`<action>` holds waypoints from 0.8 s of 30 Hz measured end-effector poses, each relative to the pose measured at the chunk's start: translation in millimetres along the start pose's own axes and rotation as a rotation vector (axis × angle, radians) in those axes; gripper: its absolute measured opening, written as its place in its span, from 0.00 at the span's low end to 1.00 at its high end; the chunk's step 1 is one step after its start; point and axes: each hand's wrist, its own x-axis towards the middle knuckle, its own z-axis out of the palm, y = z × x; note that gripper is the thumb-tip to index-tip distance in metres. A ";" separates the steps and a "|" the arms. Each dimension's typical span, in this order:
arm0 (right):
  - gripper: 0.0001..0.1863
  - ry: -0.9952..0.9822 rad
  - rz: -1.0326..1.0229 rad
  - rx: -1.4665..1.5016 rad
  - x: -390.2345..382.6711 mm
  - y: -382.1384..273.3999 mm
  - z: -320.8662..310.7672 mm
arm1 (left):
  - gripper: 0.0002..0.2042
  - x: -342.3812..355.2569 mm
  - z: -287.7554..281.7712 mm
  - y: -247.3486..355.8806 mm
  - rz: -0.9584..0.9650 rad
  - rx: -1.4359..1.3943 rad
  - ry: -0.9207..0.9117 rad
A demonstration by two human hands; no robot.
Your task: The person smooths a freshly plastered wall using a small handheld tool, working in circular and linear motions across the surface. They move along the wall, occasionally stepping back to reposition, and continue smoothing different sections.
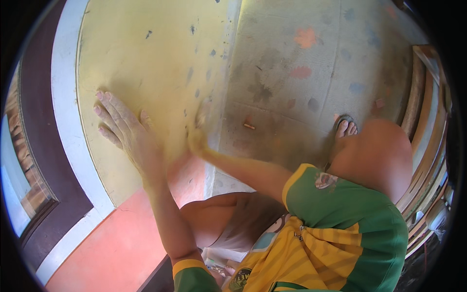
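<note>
My left hand [125, 126] lies flat against a yellow painted wall [155, 53], its fingers stretched out and dusted with pale powder. Lower and to the right, my right hand [198, 138] is close to the same wall, near its corner with the floor. Motion smears its fingers, and I cannot make out whether anything is in them. Dark spots and scuffs mark the yellow paint near the wall's right edge. Below the yellow, a salmon-pink band [112, 243] covers the wall.
White trim [65, 92] and a dark brown frame [39, 87] border the wall on the left. Leaf shapes pattern the grey floor [282, 92], where a small brown stub [249, 126] lies. My sandalled foot [346, 127] rests there. Long wooden pieces [428, 112] stand at the right.
</note>
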 end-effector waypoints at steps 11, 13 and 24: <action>0.35 -0.088 0.001 -0.165 -34.8 19.5 15.7 | 0.35 1.5 3.6 -1.4 0.111 0.000 0.037; 0.36 -0.152 -0.004 0.111 -79.6 -5.9 15.6 | 0.35 -12.6 2.4 -9.1 0.071 0.030 0.017; 0.34 -0.233 -0.134 -0.134 -36.0 -15.5 2.6 | 0.35 -18.4 -11.8 -16.3 0.114 -0.246 0.024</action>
